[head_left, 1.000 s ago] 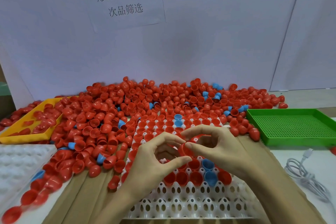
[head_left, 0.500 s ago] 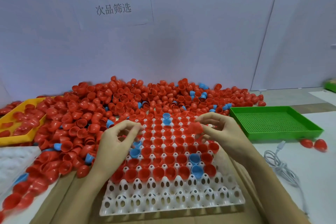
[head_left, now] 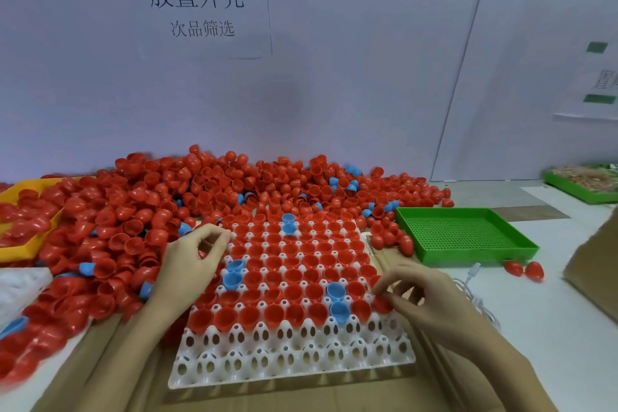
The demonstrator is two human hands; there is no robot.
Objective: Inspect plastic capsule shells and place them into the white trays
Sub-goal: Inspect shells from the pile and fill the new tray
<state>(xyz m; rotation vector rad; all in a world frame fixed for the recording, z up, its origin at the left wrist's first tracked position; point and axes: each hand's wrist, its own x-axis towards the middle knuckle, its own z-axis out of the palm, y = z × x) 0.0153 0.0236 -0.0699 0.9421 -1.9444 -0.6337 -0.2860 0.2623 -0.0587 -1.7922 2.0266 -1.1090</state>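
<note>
head view: right hand [head_left: 426,303] pinches a red shell [head_left: 381,304] at the white tray [head_left: 294,361]'s right edge, last filled row; left hand [head_left: 187,264] curls by the pile [head_left: 140,210] (contents unclear). shells look light, thin, slick, so a rim pinch should suit.

Your right hand [head_left: 431,303] pinches a red shell [head_left: 382,304] at the right edge of the white tray [head_left: 291,358], in the last filled row. Your left hand [head_left: 190,264] hovers curled at the tray's left edge, beside the shell pile [head_left: 207,190]. The tray's two nearest rows stand bare. A green tray [head_left: 468,234] sits to the right, a yellow tray [head_left: 20,244] to the left under shells.
</note>
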